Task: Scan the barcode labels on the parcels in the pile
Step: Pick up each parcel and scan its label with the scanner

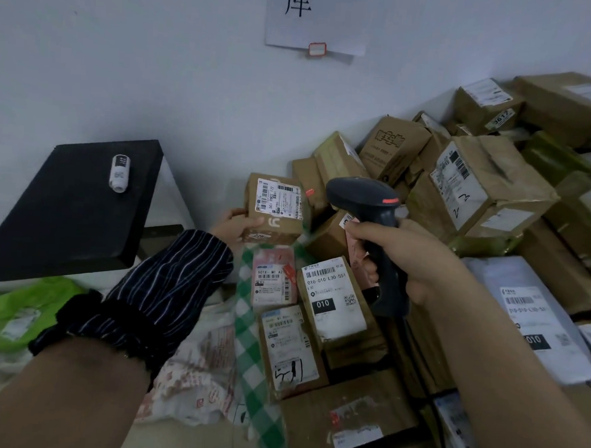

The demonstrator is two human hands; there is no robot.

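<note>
At the left edge of the pile [479, 200], close to the wall, the left hand [233, 225] grips a small cardboard parcel [280, 229] by its near left corner. The thumb lies over the front face and the fingers are curled behind. Whether the parcel is lifted or rests on the boxes under it cannot be told. Its white barcode label [280, 198] faces up and toward the camera, clear of the thumb.

Just right of the label, a small red spot [309, 191] sits on the neighbouring brown box. It is probably the aiming light, and if so it falls short of the bars. To scan well, the beam should swing left across the printed bars. The parcel should be kept steady, with the label flat to the scanner's nose.

Further right, the right hand [419, 266] clasps the black scanner [373, 221] by its handle. All fingers wrap it, and the forefinger lies across the front, where a trigger would likely sit. The head points left toward the held parcel, near it but apart. The wrist is straight and the forearm reaches in from the lower right corner.
</note>
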